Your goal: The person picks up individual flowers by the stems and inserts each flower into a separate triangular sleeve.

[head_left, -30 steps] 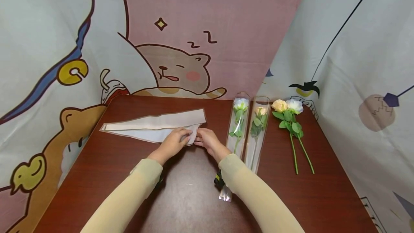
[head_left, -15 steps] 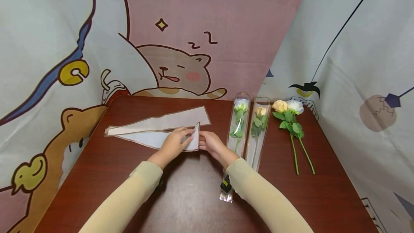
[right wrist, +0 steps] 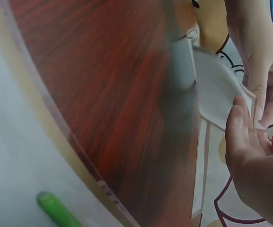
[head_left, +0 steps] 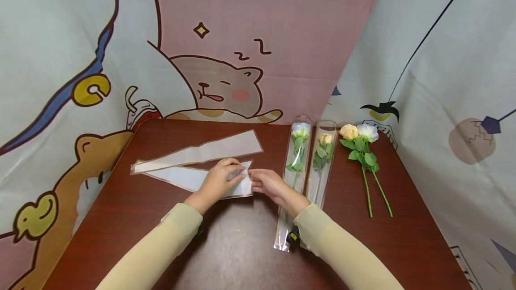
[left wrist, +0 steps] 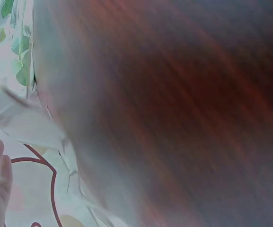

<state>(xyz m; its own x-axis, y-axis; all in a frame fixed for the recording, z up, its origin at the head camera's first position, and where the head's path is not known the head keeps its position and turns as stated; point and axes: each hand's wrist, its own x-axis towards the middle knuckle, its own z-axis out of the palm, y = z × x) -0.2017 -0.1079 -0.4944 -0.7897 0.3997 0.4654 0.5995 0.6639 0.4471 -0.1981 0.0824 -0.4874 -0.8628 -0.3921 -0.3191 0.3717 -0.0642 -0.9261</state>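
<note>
A tapered white flower sleeve [head_left: 244, 187] with a brown border lies between both hands at its wide end. My left hand [head_left: 221, 180] pinches this end, thumb and fingers at its upper layer. At the right edge, my right hand [head_left: 274, 187] holds the sleeve between thumb and fingers; in the right wrist view its long fingers [right wrist: 240, 120] lie along the edge. Part of the sleeve's middle is hidden under the left hand. A second flower sleeve [head_left: 217, 149] lies just behind it, their narrow ends overlapping at the left.
Right of the hands lie two clear-wrapped single roses, a white one [head_left: 300, 131] and a peach one [head_left: 324, 139]. Farther right, an unwrapped peach rose [head_left: 349, 132] and white rose [head_left: 367, 132] lie together. The brown table [head_left: 238, 254] meets a cartoon-printed cloth [head_left: 306, 35] behind.
The wide end of the front sleeve has moved toward me and slightly right with both hands, widening its gap from the rear sleeve. Its raised flap has come down lower. The roses have not moved.
</note>
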